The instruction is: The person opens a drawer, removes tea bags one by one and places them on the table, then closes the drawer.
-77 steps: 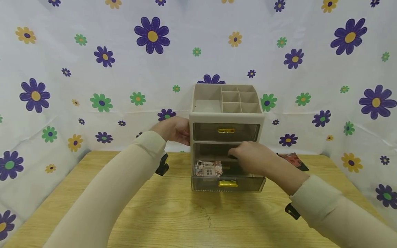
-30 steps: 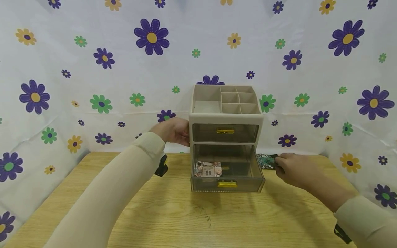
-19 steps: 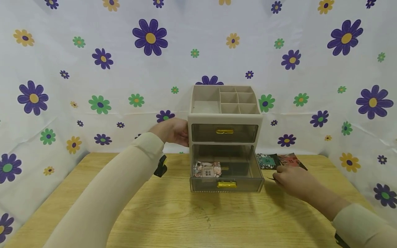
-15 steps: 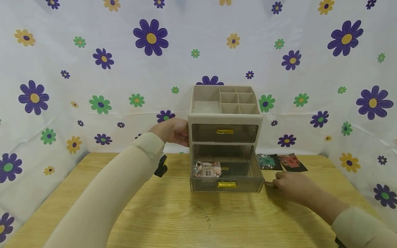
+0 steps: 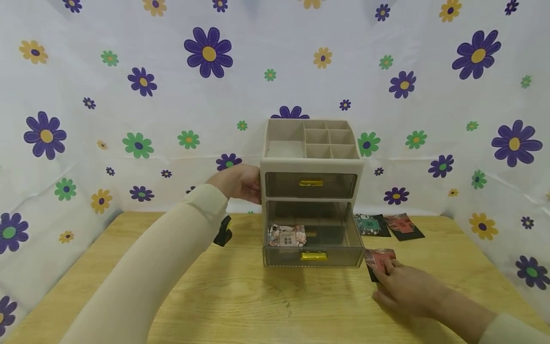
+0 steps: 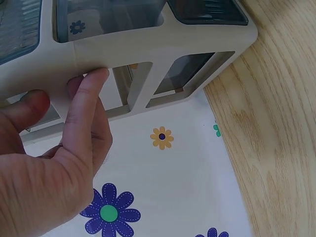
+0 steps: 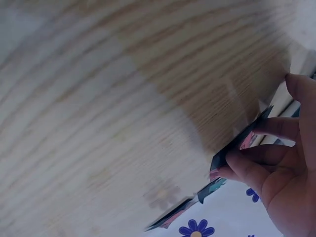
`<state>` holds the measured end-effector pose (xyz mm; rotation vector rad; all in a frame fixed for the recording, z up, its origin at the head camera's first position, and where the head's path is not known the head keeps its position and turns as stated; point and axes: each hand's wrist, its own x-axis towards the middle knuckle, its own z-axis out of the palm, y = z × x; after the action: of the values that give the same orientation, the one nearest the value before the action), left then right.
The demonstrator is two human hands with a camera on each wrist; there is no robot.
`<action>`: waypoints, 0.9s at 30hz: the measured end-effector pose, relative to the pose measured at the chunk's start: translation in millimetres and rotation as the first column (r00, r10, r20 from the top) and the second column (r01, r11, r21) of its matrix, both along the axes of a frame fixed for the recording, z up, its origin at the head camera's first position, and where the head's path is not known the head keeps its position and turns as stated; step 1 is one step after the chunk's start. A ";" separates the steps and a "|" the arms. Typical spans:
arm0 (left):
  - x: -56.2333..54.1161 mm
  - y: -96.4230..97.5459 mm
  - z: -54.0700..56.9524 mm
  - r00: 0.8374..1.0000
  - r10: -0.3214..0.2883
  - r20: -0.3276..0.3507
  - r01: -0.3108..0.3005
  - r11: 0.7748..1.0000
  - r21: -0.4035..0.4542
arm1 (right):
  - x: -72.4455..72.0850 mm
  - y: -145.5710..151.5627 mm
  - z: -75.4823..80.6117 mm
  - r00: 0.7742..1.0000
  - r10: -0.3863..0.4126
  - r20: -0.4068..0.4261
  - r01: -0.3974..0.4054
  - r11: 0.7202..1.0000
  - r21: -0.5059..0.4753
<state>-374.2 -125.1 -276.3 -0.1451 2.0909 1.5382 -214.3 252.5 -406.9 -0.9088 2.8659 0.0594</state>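
Note:
In the head view my left hand (image 5: 242, 183) holds the left rear side of a cream desktop drawer organizer (image 5: 311, 165); the left wrist view shows its thumb and fingers on either side of a frame post (image 6: 61, 98). My right hand (image 5: 410, 289) rests fingertips on a small red-and-black packet (image 5: 380, 260), which lies on the table by the drawer's right front corner. Its thumb is apart from the packet. The organizer's lower drawer (image 5: 313, 258) is pulled out. Inside, at its left, lies a pinkish patterned packet (image 5: 287, 236).
Behind the right hand, a green-and-black packet (image 5: 370, 224) and another red-and-black packet (image 5: 404, 226) lie beside the organizer. The upper drawer (image 5: 311, 184) is closed. A wooden table (image 5: 240, 296) carries everything, with a flowered cloth (image 5: 172, 86) hanging behind.
My right hand went from inside the drawer to the packets at the right, then came forward; the nearest red packet now lies flat beneath its fingers. The left hand stays put.

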 end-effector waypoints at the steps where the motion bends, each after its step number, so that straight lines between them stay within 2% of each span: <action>1: 0.1 0.2 -0.3 1.000 -0.002 0.001 0.002 1.000 0.004 | -0.6 0.2 -1.6 1.000 -0.011 -0.001 0.011 1.000 -0.010; 5: 1.0 1.2 -1.6 1.000 -0.007 -0.012 0.007 1.000 -0.011 | -6.8 1.8 -4.1 1.000 -0.018 -0.013 0.018 0.999 -0.027; 11: -0.2 0.6 -0.9 1.000 0.009 -0.015 -0.009 1.000 -0.003 | -19.7 0.4 1.0 1.000 -0.012 0.017 0.012 1.000 -0.010; 15: -2.4 -0.3 -0.8 1.000 -0.024 -0.003 0.024 1.000 0.009 | -27.1 -1.5 5.0 0.999 -0.011 0.036 0.011 1.000 0.008; 18: -3.7 0.0 -1.7 0.999 -0.054 -0.005 0.054 0.999 0.010 | -30.5 -2.2 6.4 0.999 -0.005 0.035 0.004 1.000 0.020; 27: -3.3 -1.2 -4.6 0.999 -0.053 0.005 0.053 0.998 0.025 | -35.7 -3.9 5.7 1.000 0.006 0.028 -0.007 0.999 0.052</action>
<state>-377.5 -126.3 -280.9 -0.0838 2.0540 1.5302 -249.9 248.6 -401.2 -0.9018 2.8224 0.1201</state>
